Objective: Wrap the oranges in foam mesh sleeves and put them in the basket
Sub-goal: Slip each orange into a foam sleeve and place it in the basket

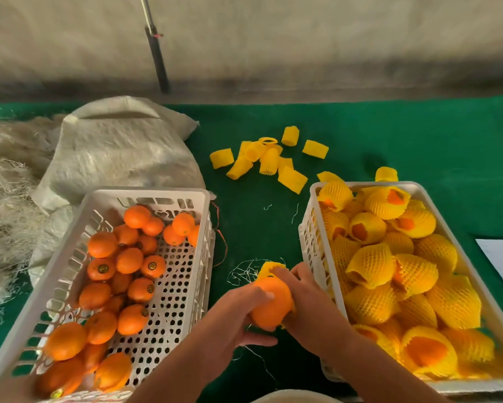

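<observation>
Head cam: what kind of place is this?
Likely a fruit packing station: a white crate of bare oranges, a second crate of foam-wrapped oranges, and loose yellow mesh sleeves on a green cloth-covered table.

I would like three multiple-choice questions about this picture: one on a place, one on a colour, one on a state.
1. Where do the loose sleeves lie?
A. on the cloth between the baskets, farther back
B. in the left basket
C. on the sack

2. What colour is the cloth?
A. blue
B. green
C. red

3. How is the held orange now?
A. fully wrapped
B. lying in the right basket
C. mostly bare, with a sleeve at its far end

Answers:
1 A, they are scattered on bare cloth behind the two baskets.
2 B, the whole tabletop is green.
3 C, the left hand and right hand grip it with yellow mesh only at the far end.
</observation>
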{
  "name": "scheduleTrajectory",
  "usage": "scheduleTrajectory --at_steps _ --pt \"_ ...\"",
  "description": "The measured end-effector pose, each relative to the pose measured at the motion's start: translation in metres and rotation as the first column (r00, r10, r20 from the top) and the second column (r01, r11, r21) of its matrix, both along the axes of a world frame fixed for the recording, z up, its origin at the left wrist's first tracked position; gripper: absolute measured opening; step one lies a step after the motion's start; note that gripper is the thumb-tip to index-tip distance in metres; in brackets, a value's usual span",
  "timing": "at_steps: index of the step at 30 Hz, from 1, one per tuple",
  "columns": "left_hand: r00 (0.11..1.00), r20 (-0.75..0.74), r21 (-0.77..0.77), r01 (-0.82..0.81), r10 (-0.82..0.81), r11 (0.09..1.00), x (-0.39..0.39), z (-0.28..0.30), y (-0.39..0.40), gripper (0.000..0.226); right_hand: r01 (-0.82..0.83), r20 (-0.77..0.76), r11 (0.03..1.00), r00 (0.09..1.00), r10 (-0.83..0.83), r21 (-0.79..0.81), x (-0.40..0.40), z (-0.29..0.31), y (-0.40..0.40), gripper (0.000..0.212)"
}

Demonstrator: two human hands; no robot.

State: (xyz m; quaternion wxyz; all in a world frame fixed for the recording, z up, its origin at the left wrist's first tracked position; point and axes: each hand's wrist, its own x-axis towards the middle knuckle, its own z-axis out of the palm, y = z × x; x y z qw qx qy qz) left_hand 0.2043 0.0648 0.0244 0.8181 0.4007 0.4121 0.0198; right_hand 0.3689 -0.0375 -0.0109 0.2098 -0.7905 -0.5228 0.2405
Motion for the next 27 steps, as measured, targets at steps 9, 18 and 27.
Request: scheduleTrajectory --at_steps 9,18,27 --pt "0.95 -0.302 0.619 0.128 0.084 0.775 0.013 -0.003 -0.026 0.061 -0.018 -0.046 0.999 0.999 0.02 0.052 -0.008 0.001 -0.015 0.07" --pt "0.957 -0.286 0.704 0.175 0.049 0.688 0.006 -0.003 -0.026 0.052 -0.009 -0.021 0.996 1.0 0.011 0.084 -0.004 0.009 -0.022 0.071" --pt "0.925 -0.281 0.934 0.203 0.257 0.293 0.009 -0.009 -0.034 0.047 -0.062 0.006 0.975 0.998 0.062 0.211 -0.024 0.024 -0.023 0.059"
